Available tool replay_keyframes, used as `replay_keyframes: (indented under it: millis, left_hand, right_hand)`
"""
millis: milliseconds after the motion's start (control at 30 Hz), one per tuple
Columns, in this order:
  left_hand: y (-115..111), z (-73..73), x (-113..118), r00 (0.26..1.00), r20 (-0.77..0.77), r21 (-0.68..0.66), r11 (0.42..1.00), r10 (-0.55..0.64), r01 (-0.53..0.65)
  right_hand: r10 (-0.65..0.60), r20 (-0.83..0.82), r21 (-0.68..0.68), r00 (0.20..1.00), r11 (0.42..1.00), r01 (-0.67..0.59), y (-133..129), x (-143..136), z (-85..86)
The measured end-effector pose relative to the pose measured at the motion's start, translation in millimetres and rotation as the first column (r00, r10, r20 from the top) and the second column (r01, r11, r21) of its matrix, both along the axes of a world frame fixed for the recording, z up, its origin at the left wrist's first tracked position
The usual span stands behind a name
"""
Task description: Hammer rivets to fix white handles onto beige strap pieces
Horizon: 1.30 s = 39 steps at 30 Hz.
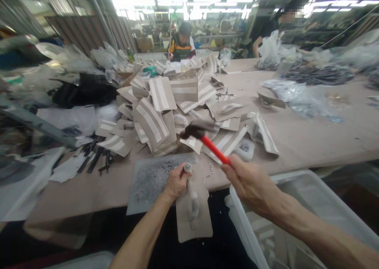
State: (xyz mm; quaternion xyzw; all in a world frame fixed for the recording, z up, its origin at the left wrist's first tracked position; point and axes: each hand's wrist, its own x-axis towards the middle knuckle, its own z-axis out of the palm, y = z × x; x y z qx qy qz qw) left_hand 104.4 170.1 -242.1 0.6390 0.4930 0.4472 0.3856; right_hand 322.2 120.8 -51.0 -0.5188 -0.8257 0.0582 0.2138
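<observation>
My right hand point(241, 176) grips the red handle of a hammer point(214, 148), its dark head raised above the table and slightly blurred. Below and to the left, my left hand point(177, 182) pinches a short metal punch point(187, 167), held upright. The punch stands at the far end of a beige panel point(194, 215) with a clear plastic-wrapped handle along its middle. That panel hangs partly over the table's front edge. A worn, dark-speckled sheet point(151, 182) lies under and beside my left hand. Small metal bits point(210, 168) are scattered right of the punch.
A heap of beige panels with pale stripes point(158, 93) covers the table's middle. At the right front stands a white bin point(299, 178) holding similar panels. Dark strips point(94, 154) lie left. Plastic bags point(272, 49) sit farther back. One person point(182, 46) is across the table, another at right.
</observation>
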Motion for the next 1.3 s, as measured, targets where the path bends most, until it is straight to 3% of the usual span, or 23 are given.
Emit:
replay_keyframes:
  millis: [67, 133, 233, 333, 433, 500, 567, 667, 767, 833, 900, 967, 1000, 1100, 1200, 1300]
  left_hand:
    - [0.9, -1.2, -0.5, 1.0, 0.0, -0.014, 1.0, -0.005, 0.005]
    - [1.6, -3.2, -0.5, 1.0, -0.01, -0.012, 1.0, 0.001, -0.001]
    - [1.8, -7.4, 0.4, 0.999, -0.035, 0.036, 0.999, -0.013, 0.014]
    - [1.6, -10.1, 0.9, 0.999, -0.053, 0.06, 0.998, 0.011, -0.007]
    - [1.6, -8.6, 0.6, 0.997, -0.046, 0.06, 0.997, 0.057, -0.054]
    - [1.7, -6.2, 0.3, 0.997, -0.029, 0.054, 0.997, 0.065, -0.063]
    - [1.7, -4.0, 0.1, 0.997, -0.028, 0.035, 0.997, 0.071, -0.07]
    - [1.6, -1.9, -0.7, 0.997, -0.062, 0.026, 0.999, 0.047, -0.045]
    - [2.3, 2.3, -3.8, 0.997, -0.082, 0.026, 1.0, 0.006, -0.004]
    - [2.5, 10.6, -6.7, 0.994, -0.1, 0.052, 0.998, -0.036, 0.041]
    - [0.9, 25.6, -7.5, 0.975, -0.184, 0.123, 0.982, -0.121, 0.145]
    - [-4.2, 46.0, -2.9, 0.902, -0.371, 0.168, 0.94, -0.219, 0.297]
    - [-8.5, 56.9, 2.1, 0.832, -0.491, 0.152, 0.915, -0.257, 0.373]
    - [-25.7, 83.9, 27.0, 0.536, -0.786, 0.004, 0.863, -0.309, 0.505]
    - [-41.2, 95.7, 56.7, 0.287, -0.913, -0.125, 0.867, -0.291, 0.482]
    - [-49.8, 96.4, 75.1, 0.174, -0.957, -0.141, 0.897, -0.232, 0.419]
  right_hand:
    - [-0.072, -0.157, 0.113, 0.985, 0.989, 0.09, -4.5, -3.4, 1.2]
    - [-0.075, -0.118, 0.079, 0.99, 0.993, 0.085, -9.6, -4.5, -15.8]
    - [0.081, 0.2, -0.211, 0.977, 0.977, -0.038, -14.8, 0.0, -51.5]
    - [0.101, 0.274, -0.377, 0.956, 0.926, 0.011, -13.6, 8.4, -66.0]
    - [-0.019, 0.08, -0.358, 0.997, 0.933, 0.047, -5.0, 14.0, -69.2]
    - [-0.132, -0.128, -0.349, 0.983, 0.934, 0.08, 2.3, 13.4, -82.5]
    - [-0.249, -0.351, -0.395, 0.903, 0.913, 0.099, 7.2, 8.4, -108.0]
    - [-0.401, -0.603, -0.508, 0.689, 0.859, 0.056, 7.2, -4.6, -151.9]
    - [-0.502, -0.687, -0.585, 0.525, 0.811, 0.011, 2.2, -14.5, -177.0]
    - [-0.526, -0.687, -0.603, 0.501, 0.798, 0.011, -1.0, -16.2, -180.9]
    - [-0.517, -0.675, -0.596, 0.526, 0.803, 0.024, -3.1, -15.4, -179.7]
    - [-0.488, -0.656, -0.575, 0.575, 0.817, 0.037, -4.6, -14.2, -178.0]
    - [-0.473, -0.645, -0.563, 0.6, 0.825, 0.044, -5.3, -13.9, -177.5]
    - [-0.441, -0.608, -0.519, 0.661, 0.85, 0.089, -6.9, -13.6, -176.1]
    - [-0.389, -0.614, -0.439, 0.686, 0.892, 0.113, -6.1, -10.3, -171.9]
    - [-0.382, -0.639, -0.44, 0.667, 0.894, 0.091, -1.4, -2.5, -166.3]
